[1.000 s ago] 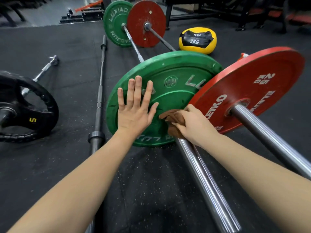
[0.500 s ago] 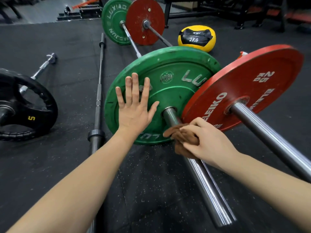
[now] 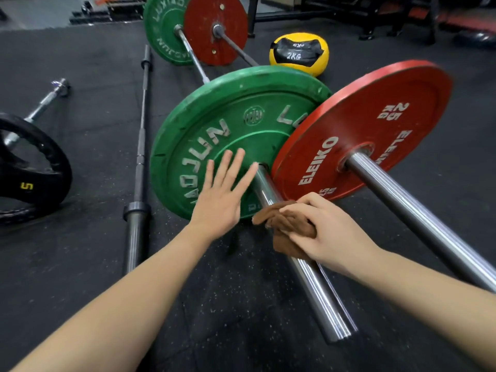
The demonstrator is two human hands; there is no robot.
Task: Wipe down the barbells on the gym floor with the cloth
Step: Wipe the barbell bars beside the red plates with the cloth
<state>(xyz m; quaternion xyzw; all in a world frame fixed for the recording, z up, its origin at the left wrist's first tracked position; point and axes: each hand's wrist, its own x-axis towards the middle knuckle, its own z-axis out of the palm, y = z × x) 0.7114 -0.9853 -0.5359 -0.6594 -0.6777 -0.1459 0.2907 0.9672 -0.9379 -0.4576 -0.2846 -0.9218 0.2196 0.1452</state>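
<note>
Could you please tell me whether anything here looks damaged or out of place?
The near green plate is nicked and scuffed along its rim, with worn lettering. Pale specks dot the black floor in front of it. Otherwise nothing stands out.

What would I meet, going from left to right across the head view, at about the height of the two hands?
black 5 plate → bare dark barbell → left hand → brown cloth → right hand → steel sleeve of the red plate's barbell. The green plate overlaps the left hand, so it is omitted.
</note>
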